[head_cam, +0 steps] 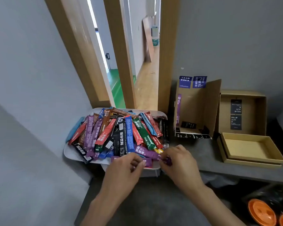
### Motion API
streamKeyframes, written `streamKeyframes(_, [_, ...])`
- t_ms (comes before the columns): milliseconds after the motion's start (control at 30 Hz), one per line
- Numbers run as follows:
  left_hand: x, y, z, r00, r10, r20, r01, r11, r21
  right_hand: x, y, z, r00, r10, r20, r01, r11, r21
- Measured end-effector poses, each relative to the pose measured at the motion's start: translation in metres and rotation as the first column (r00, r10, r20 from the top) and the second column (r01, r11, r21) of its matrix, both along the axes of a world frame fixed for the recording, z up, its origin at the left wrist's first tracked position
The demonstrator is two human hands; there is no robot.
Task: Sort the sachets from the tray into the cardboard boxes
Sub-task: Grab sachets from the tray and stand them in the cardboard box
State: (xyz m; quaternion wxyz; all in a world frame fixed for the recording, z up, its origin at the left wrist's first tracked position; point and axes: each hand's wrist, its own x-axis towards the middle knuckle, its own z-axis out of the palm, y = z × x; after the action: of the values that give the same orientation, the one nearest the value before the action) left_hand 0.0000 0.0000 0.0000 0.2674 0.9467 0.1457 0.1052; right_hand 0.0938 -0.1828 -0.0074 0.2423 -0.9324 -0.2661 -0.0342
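Head view: the left hand and right hand each pinch purple sachets at the near edge of the heaped tray, the picking step; next they likely must carry them right into the open cardboard boxes.

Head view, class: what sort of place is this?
Probably an indoor workroom by a corridor: a wooden door frame opens onto a hallway, and a grey counter holds cardboard boxes beside a tray of sachets.
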Motion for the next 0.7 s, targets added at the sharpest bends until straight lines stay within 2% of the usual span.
streamKeyframes(133, [0.001, -0.007, 0.007, 1.0, 0.018, -0.022, -0.023, 0.963, -0.269, -0.005, -0.011, 0.014, 0.995, -0.032, -0.096, 0.038, 0.997, 0.068])
streamKeyframes(233, [0.008, -0.011, 0.016, 0.999, 0.027, -0.017, -0.032, 0.869, -0.494, -0.014, -0.018, 0.028, 0.989, -0.027, -0.142, 0.056, 0.977, 0.206])
streamKeyframes(400, [0.028, -0.013, 0.032, 0.998, 0.061, 0.009, -0.04, 0.75, -0.66, -0.025, 0.003, 0.045, 0.966, 0.059, -0.252, 0.042, 0.925, 0.378])
streamKeyframes(467, [0.037, 0.003, 0.041, 0.987, 0.162, 0.017, -0.116, 0.772, -0.625, -0.012, 0.021, 0.046, 0.968, 0.023, -0.25, 0.066, 0.938, 0.341])
streamKeyframes(567, [0.053, 0.034, 0.058, 0.965, 0.262, -0.003, -0.216, 0.787, -0.578, 0.017, 0.049, 0.041, 0.986, -0.15, -0.069, 0.156, 0.983, 0.095])
streamKeyframes(600, [0.057, 0.042, 0.061, 0.964, 0.266, -0.019, -0.24, 0.832, -0.5, 0.022, 0.059, 0.039, 0.985, -0.169, -0.041, 0.17, 0.985, 0.028])
streamKeyframes(667, [0.062, 0.05, 0.065, 0.957, 0.286, -0.052, -0.29, 0.934, -0.209, 0.028, 0.076, 0.032, 0.984, -0.173, -0.03, 0.172, 0.984, -0.036])
streamKeyframes(700, [0.064, 0.053, 0.065, 0.958, 0.284, -0.046, -0.287, 0.955, -0.073, 0.029, 0.082, 0.03, 0.983, -0.178, -0.038, 0.176, 0.983, -0.049])
